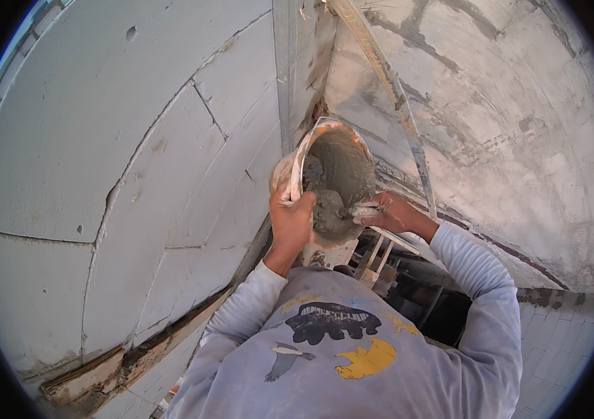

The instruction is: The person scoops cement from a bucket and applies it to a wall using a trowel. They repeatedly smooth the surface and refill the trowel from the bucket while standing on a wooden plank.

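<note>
An orange bucket (284, 170), crusted with pale mortar, is tilted so that its mouth faces me. Wet grey mortar (330, 214) coats its inner wall and lies in a lump near the lower rim. My left hand (293, 222) is closed around the bucket's left edge, thumb at the rim. At the right side of the mouth, my right hand (400, 214) grips the mortar-smeared handle of a trowel (365, 209). The trowel's blade is hidden in the mortar, so its shape cannot be made out.
A pale block wall (171, 167) with open joints rises on my left, a rough plastered wall (472, 140) on my right. A long mortar-stained strip (389, 77) leans near the corner. Wooden boards (94, 373) run along the left wall's foot. Below the bucket stands a light frame (379, 253).
</note>
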